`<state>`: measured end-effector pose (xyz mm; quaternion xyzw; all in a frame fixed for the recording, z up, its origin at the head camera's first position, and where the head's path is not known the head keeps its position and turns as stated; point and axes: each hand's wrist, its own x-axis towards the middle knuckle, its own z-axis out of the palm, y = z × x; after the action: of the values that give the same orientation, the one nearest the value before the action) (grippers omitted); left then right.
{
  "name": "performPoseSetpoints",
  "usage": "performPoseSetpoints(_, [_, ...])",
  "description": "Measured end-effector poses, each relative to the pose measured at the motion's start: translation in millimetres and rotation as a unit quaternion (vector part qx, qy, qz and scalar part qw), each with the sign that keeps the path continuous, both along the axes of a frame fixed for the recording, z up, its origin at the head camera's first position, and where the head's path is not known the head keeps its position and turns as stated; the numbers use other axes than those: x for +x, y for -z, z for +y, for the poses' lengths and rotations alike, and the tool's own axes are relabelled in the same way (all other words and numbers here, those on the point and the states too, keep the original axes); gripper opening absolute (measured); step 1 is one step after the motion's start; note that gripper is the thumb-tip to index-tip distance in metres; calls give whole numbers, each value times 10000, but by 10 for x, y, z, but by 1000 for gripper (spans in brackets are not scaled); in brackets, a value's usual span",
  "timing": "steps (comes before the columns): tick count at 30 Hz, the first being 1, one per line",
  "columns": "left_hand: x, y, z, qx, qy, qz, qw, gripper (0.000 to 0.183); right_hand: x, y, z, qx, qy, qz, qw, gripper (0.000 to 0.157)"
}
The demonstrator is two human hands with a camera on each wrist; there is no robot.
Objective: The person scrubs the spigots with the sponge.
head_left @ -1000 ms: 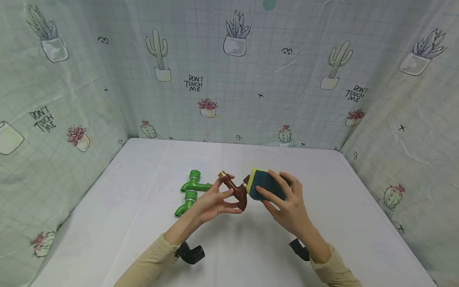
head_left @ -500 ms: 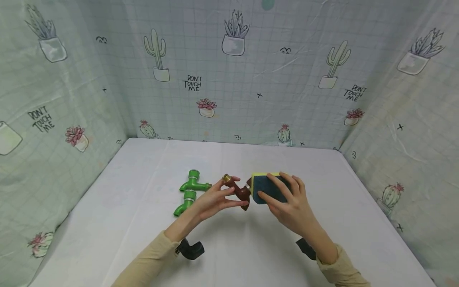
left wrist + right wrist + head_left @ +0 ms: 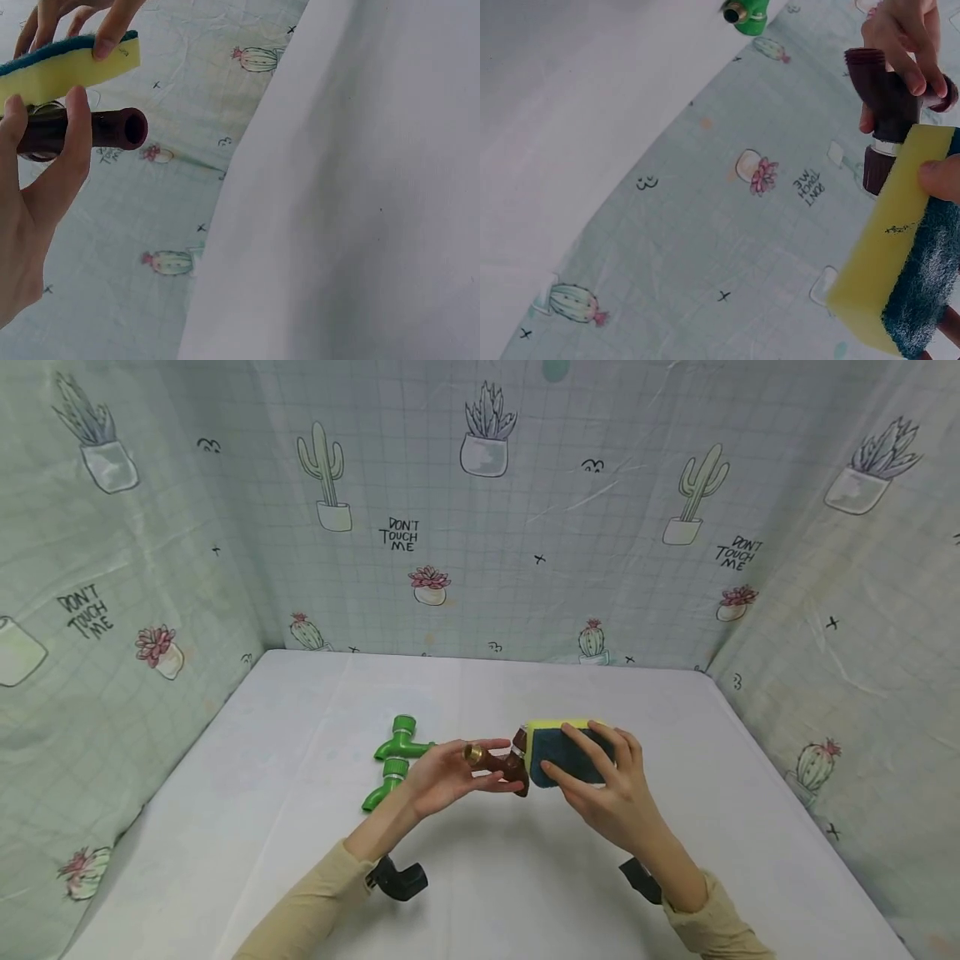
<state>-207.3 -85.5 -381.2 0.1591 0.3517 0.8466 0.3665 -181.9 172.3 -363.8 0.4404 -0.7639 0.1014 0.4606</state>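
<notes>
In the head view my left hand (image 3: 442, 781) holds a brown tap (image 3: 512, 768) by its body, above the table, with its brass-coloured threaded end toward me. My right hand (image 3: 611, 793) grips a sponge (image 3: 558, 753), yellow on one side and dark green on the other, with fingers on the dark face. The sponge's yellow side is against the tap's handle end. In the left wrist view, the tap's open spout (image 3: 133, 129) sticks out past my fingers, below the sponge (image 3: 82, 71). The right wrist view shows the tap (image 3: 892, 105) beside the yellow foam (image 3: 889, 232).
Two green taps, one farther back (image 3: 403, 745) and one nearer (image 3: 386, 785), lie on the white table (image 3: 315, 760) left of my hands. A black curved piece (image 3: 401, 881) shows by the left forearm, a black piece (image 3: 641, 878) by the right. Cactus-print cloth (image 3: 487, 543) surrounds the table.
My left hand has turned the tap, so its brass end has swung down and toward me. My right hand and the sponge have shifted slightly right, then stayed against the tap.
</notes>
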Motion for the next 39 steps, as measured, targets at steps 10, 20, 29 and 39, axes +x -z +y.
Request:
performPoseSetpoints(10, [-55,16,68,-1690,136,1255,9775,57,11,31,-18,135,-25,90,9999,30])
performPoseSetpoints(20, [33,-28,200,-2456,-722,1109,9603,65,13,18,-82,-57,-51,346,9994,27])
performPoseSetpoints(29, [91,-64,268,-2327,-1688,1850,9397,56,19,45,-115,-391,210,457,9980,26])
performPoseSetpoints(39, [88,-57,283,-2318,-1898,2457,9219,44,35,45,-137,-609,214,194,9977,26])
